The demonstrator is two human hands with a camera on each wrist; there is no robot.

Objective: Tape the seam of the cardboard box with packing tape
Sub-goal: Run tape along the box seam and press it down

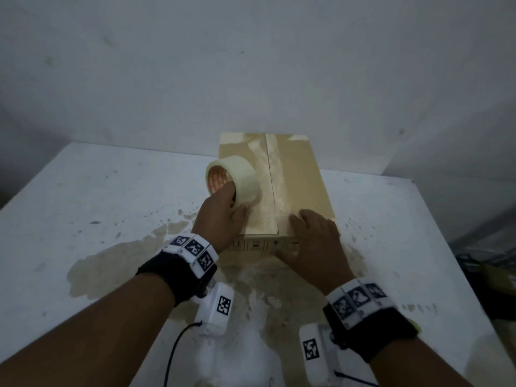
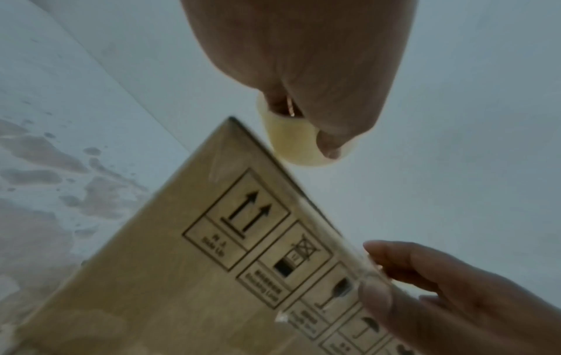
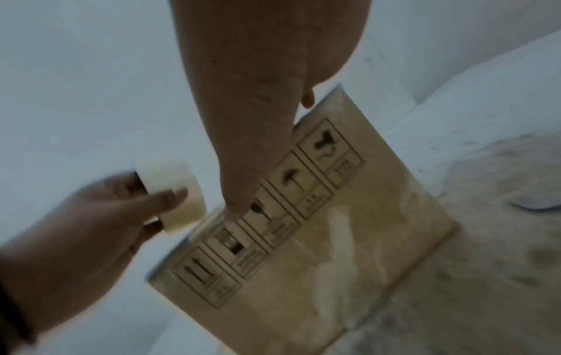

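Observation:
A brown cardboard box (image 1: 296, 174) lies on the white table, its top seam (image 1: 270, 177) running away from me between pale tape marks. My left hand (image 1: 223, 210) grips a roll of pale packing tape (image 1: 237, 180) above the box's left side, with fingers through the core. The roll (image 3: 173, 189) hangs just off the box's near top edge in the right wrist view. My right hand (image 1: 312, 236) rests on the near right corner, fingers flat on top. Its thumb (image 3: 236, 206) presses the printed front face (image 2: 242, 240). I cannot see any tape pulled from the roll.
The white table (image 1: 97, 196) carries brown stains (image 1: 111, 269) in front of and left of the box. A pale wall stands close behind the box. The table's right edge drops off near dark clutter (image 1: 491, 269) on the floor.

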